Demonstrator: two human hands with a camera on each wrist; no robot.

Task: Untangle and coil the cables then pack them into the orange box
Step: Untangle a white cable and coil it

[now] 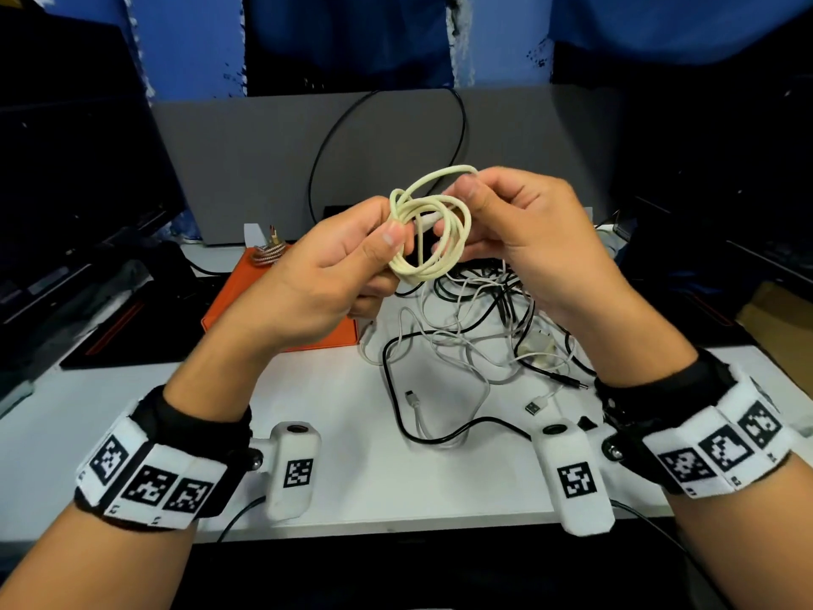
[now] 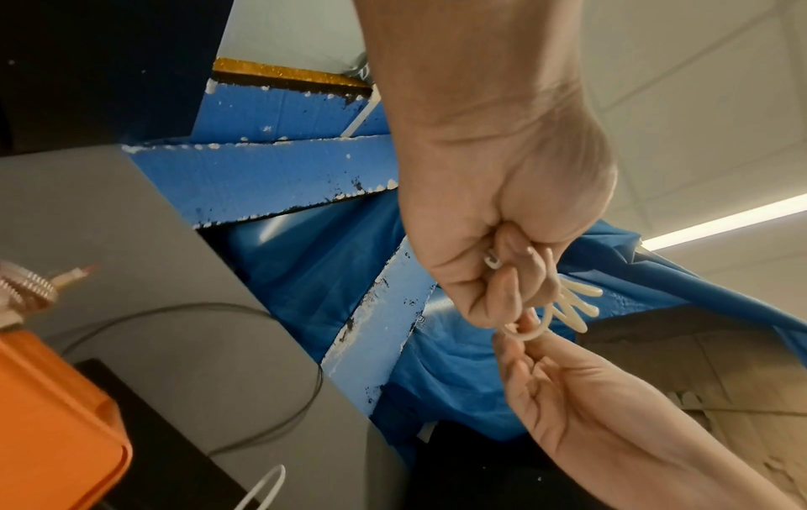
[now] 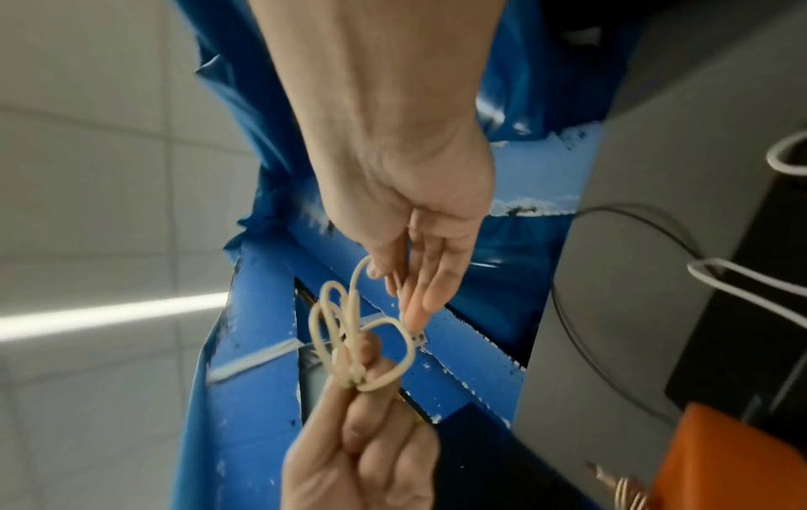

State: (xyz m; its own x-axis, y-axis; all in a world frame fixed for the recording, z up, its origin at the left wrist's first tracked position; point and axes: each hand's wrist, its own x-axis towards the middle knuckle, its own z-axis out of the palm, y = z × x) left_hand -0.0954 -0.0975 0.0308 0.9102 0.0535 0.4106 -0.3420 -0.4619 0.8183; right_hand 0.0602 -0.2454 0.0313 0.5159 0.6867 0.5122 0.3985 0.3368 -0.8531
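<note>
I hold a cream braided cable (image 1: 429,233) as a small coil in front of me, above the white table (image 1: 352,433). My left hand (image 1: 389,246) grips one side of the coil with curled fingers. My right hand (image 1: 457,213) pinches the cable's last loop and holds its white plug end against the coil. The left wrist view shows the cream cable (image 2: 572,303) sticking out of the left hand (image 2: 502,279); the right wrist view shows the cream cable (image 3: 340,331) between both hands. The orange box (image 1: 246,301) lies left of the hands, with a coiled copper-coloured cable (image 1: 268,253) at its far end.
A tangle of black and white cables (image 1: 475,332) lies on the table under my right hand, with loose plugs (image 1: 534,407) near the front. A grey partition (image 1: 264,160) with a black cable loop stands behind. Dark monitors (image 1: 75,169) are at the left.
</note>
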